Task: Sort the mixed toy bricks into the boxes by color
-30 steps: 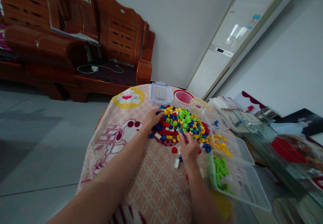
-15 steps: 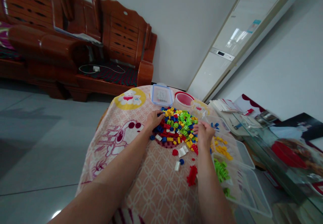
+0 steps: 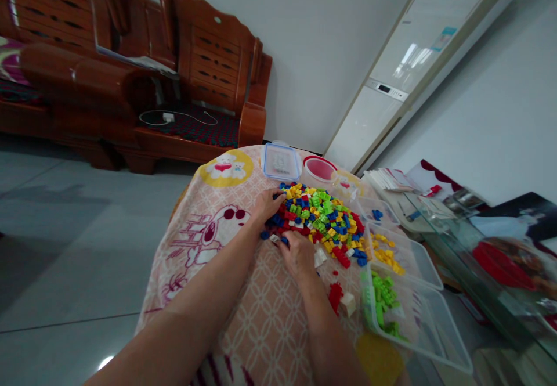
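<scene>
A heap of colourful toy building bricks (image 3: 324, 212) lies on the cloth-covered table. At its left edge is my left hand (image 3: 266, 205), fingers curled round a dark blue brick (image 3: 277, 196), only partly visible. My right hand (image 3: 299, 253) is low at the heap's front left, its fingertips closed at a white brick (image 3: 274, 238). Right beside those fingertips sits another blue brick (image 3: 285, 240). Loose pieces lie nearer me: a red piece (image 3: 335, 297) and a white block (image 3: 348, 303).
Along the right side, clear plastic boxes hold sorted bricks: blue (image 3: 377, 215), yellow (image 3: 387, 255) and green (image 3: 383, 299). A lidded clear container (image 3: 281, 162) and a pink round tub (image 3: 319, 168) stand at the back. A glass-topped surface (image 3: 461, 258) adjoins on the right.
My right hand has moved left, from beside the boxes to the heap's front left. The right side of the heap and a white block are now uncovered. My left hand stays nearly in place.
</scene>
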Motion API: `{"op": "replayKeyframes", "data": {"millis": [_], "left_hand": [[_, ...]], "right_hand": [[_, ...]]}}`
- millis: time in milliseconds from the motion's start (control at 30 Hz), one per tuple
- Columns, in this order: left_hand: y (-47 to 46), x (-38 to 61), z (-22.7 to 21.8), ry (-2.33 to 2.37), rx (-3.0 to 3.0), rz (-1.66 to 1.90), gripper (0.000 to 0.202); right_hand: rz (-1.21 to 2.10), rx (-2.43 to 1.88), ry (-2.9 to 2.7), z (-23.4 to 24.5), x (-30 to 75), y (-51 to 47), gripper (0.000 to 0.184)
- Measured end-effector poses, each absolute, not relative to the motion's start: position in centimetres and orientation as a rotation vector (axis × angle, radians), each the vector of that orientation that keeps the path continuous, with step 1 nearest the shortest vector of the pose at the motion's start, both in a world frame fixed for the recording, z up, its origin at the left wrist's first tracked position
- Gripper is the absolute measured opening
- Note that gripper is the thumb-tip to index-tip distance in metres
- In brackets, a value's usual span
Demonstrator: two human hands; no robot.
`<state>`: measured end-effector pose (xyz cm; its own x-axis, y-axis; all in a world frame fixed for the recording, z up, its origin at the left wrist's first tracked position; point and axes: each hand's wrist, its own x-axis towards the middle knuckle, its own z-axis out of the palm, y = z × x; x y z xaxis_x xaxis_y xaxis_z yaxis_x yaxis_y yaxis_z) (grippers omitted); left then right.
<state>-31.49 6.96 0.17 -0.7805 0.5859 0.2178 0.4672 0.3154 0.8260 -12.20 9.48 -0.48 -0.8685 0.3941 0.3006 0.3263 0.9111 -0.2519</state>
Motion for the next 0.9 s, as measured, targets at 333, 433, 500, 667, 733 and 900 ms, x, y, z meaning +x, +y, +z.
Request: {"op": "replayKeyframes", "data": {"millis": [333,433,500,667,733,900], "left_hand": [[6.7,-31.4,0.7,2.474,0.979,1.417,0.035],[6.7,-31.4,0.7,2.463,0.99,1.424,0.035],[6.8,-31.4,0.6,2.453,0.983,1.44,0.035],[6.8,-31.3,0.7,2.463,0.95,1.45,0.032],[6.8,-31.3,0.9,2.467,0.954,1.436,0.031],[6.7,-31.2,1.1,2.456,0.982,1.436,0.03]], "right_hand": [[0.748,-0.603,-2.372,1.3,-11.1,9.6,0.018],[1.106,-0.711,-2.087,2.8,-10.2,11.1,0.033],[1.308,-0.805,-1.899,3.6,-9.7,13.1,0.042],[1.323,-1.027,-1.423,5.3,-9.0,20.8,0.042],[1.236,-1.108,-1.246,6.1,-8.8,23.8,0.041],[1.011,-1.102,-1.137,6.2,-8.6,27.1,0.058]]}}
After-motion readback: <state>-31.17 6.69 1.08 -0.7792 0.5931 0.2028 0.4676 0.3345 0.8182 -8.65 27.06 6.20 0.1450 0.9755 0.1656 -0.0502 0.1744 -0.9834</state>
